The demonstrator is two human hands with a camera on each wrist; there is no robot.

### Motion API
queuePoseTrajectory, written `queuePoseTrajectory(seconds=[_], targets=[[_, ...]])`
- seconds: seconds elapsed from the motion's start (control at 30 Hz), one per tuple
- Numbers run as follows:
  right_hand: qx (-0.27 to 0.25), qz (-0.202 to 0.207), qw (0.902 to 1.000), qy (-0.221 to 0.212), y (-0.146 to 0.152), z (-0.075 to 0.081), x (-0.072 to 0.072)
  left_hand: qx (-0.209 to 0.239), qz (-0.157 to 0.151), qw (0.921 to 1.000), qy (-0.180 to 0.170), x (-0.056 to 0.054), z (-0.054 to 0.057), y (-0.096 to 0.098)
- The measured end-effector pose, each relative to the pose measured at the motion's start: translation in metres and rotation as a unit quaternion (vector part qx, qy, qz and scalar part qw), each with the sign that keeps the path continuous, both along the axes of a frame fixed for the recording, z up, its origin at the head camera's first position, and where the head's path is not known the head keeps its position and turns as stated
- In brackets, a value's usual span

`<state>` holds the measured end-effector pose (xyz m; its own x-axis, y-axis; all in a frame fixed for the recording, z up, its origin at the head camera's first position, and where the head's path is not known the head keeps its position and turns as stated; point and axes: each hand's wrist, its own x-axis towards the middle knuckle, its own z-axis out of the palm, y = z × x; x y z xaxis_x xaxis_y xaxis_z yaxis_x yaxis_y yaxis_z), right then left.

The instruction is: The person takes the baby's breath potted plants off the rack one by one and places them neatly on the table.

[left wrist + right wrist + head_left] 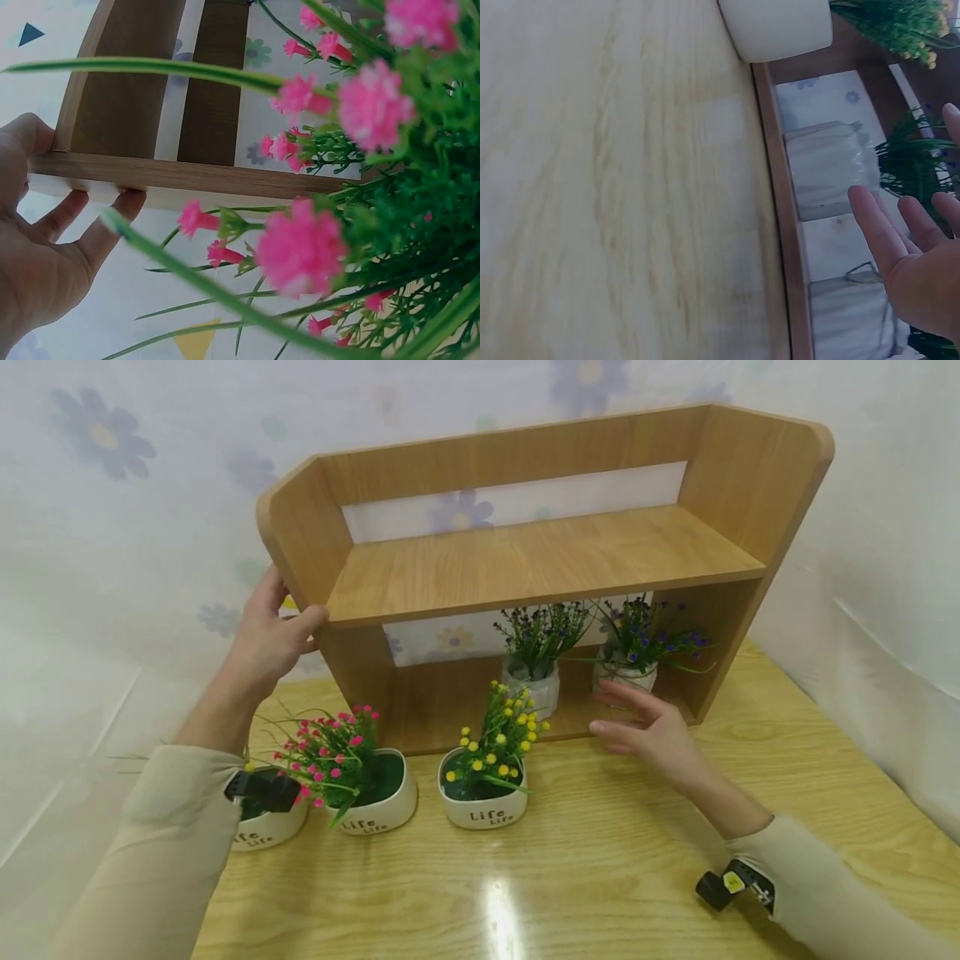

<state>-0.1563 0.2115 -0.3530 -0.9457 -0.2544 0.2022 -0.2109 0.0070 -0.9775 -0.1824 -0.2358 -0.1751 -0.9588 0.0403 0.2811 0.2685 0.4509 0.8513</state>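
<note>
Gripping with the left hand (266, 639), extending loose fingers with the right hand (656, 739)

Pinching with the left thumb and fingers the left side panel (307, 535) of a two-tier, brown wooden shelf (517, 460); pressing with the thumb on the front edge, beside the corner of the upper board (555, 556), and with the other fingers against the outer face. Holding nothing in the right hand; nearly straight, parted fingers just before a whitish, rounded pot (633, 677) of blue-purple flowers, on the right of the lower tier (435, 693). Impossible to tell whether touching it. Next to it on the same tier, a second whitish pot (536, 689) of dark purple flowers. Farther out, on a yellowish wood-grain table (585, 877) before the shelf, a white oval pot (483, 810) lettered "Life Life" with yellow flowers. To its left, a matching oval pot (382, 814) with bright pink flowers. Then, partly hidden by the left beige sleeve (150, 843), a third lettered white pot (277, 831). Behind everything, a pale sheet (172, 410) printed with bluish flowers
</note>
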Motion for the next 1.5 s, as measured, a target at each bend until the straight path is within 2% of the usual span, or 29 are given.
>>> queuePoseTrajectory(seconds=[0.33,0.6,1.1,1.3,1.5], targets=[[0.034,-0.020,0.9992,-0.004,-0.025,-0.018,-0.036,-0.013,-0.005,0.9999,-0.009,-0.001,0.001,-0.002],[0.077,-0.056,0.9949,0.032,-0.035,-0.022,-0.062,-0.008,-0.009,0.9998,-0.014,0.000,-0.001,-0.003],[0.135,-0.071,0.9878,0.031,-0.047,-0.023,-0.086,-0.003,-0.007,0.9998,-0.016,-0.001,0.000,-0.002],[0.148,-0.050,0.9861,0.055,-0.055,-0.024,-0.095,-0.001,-0.008,0.9998,-0.018,0.000,-0.001,-0.003],[0.134,-0.028,0.9902,0.027,-0.058,-0.024,-0.099,-0.007,-0.012,0.9998,-0.015,-0.001,-0.001,-0.004]])
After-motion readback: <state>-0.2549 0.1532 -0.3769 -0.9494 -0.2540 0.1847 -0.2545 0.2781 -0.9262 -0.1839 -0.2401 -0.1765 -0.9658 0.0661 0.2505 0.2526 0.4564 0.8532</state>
